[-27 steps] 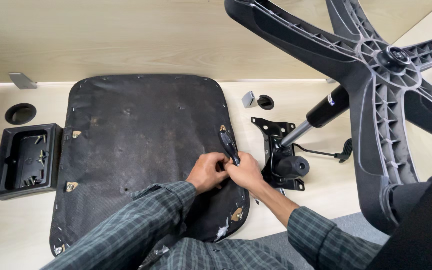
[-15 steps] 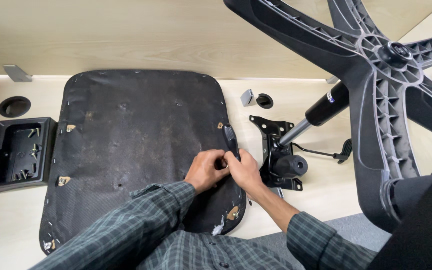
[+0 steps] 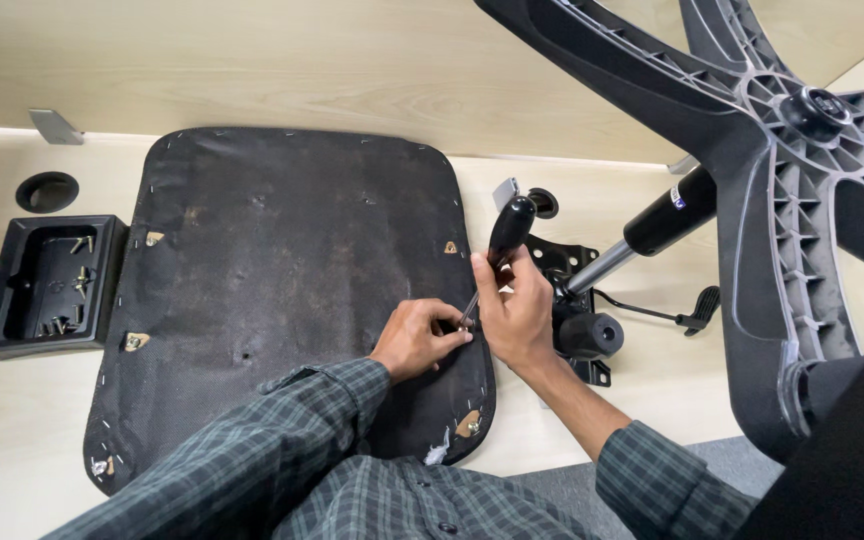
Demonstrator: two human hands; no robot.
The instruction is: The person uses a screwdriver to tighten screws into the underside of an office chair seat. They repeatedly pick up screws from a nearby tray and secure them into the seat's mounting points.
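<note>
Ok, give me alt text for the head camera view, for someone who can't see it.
A person's right hand holds a black-handled screwdriver with its tip at the right edge of an upturned black chair seat, while the left hand steadies the spot. A five-armed chair base lies to the right, and a black tray of screws sits to the left on the light wooden table.

Screwdriver [image 3: 497, 250] now raised upright in right hand [image 3: 517, 315], tip at seat edge

Bright, even overhead light; shadows are soft and short beneath the chair base [image 3: 752, 180] and black tray [image 3: 47, 285]. The pale desk [image 3: 592, 420] shows no harsh glare. Focus is sharp centrally; wide-angle stretching bends the edges.
</note>
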